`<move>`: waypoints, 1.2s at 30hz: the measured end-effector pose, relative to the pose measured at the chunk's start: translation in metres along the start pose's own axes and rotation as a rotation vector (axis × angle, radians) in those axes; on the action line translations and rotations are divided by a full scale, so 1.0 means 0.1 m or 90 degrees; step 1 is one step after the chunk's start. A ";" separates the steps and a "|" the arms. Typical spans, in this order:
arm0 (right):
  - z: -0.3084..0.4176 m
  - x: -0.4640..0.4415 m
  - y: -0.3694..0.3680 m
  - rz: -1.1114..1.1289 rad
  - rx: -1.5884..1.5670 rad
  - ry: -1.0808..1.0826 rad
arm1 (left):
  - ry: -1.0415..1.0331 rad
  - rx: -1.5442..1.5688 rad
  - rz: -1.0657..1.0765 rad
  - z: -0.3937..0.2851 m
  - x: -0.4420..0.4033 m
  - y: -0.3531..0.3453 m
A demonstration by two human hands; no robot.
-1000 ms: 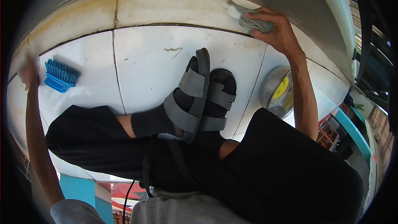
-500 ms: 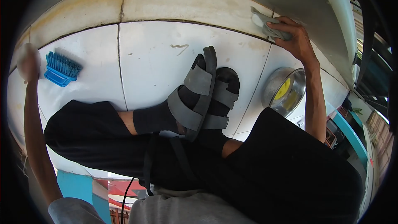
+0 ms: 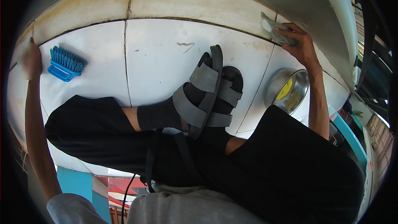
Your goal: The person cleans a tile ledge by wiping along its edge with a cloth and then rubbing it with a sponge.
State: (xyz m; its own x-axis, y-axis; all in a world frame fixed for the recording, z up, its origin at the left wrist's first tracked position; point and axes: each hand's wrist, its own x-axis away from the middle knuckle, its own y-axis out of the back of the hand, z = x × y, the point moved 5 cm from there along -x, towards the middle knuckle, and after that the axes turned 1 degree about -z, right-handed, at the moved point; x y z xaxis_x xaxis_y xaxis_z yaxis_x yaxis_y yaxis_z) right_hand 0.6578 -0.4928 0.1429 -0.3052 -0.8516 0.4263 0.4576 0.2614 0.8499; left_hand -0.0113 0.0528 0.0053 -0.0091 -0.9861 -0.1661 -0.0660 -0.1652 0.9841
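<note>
A crumpled grey cloth [image 3: 285, 36] is gripped in my right hand [image 3: 303, 46], whose fingers curl over it. The cloth presses on the stained tile border [image 3: 182, 0] where it meets the white floor tiles [image 3: 166, 58]. At the far left, my left hand [image 3: 31, 60] is at the tiled edge, smeared by motion, and its fingers cannot be made out. A blue scrubbing brush [image 3: 67, 64] lies just right of that hand, with its bristles toward the border. Below my right hand sits a metal bowl [image 3: 302, 84] with something yellow [image 3: 284, 89] inside.
My crossed feet in grey-strapped sandals [image 3: 203, 95] rest in the middle of the floor. A large grey curved surface [image 3: 306, 4] rises behind the border. A turquoise edge [image 3: 350, 135] runs along the right, and a black cord [image 3: 127, 191] hangs near my waist.
The view has shifted slightly. My right hand and the cloth have slid a little right and down along the border. The brush and bowl stay in place on the floor.
</note>
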 end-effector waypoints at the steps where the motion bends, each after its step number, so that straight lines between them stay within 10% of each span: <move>1: 0.00 0.03 -0.03 0.006 -0.001 -0.006 | -0.004 -0.002 0.008 0.04 0.02 -0.06; 19: 0.03 -0.05 -0.04 -0.029 0.011 0.046 | 0.033 0.011 -0.045 0.30 -0.24 -0.23; 29: -0.17 -0.01 0.02 -0.067 0.036 0.008 | -0.213 -0.116 -0.065 0.70 -0.61 -0.61; 36: 0.03 -0.16 -0.02 -0.064 0.054 0.071 | -0.044 -0.056 -0.069 0.28 -0.24 -0.20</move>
State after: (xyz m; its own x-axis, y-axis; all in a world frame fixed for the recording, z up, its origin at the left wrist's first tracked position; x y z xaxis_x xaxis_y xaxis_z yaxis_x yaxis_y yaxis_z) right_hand 0.6591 -0.4782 0.1351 -0.2493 -0.9192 0.3047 0.3559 0.2057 0.9116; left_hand -0.0377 0.0808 -0.0120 -0.0758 -0.9591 -0.2729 0.0172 -0.2749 0.9613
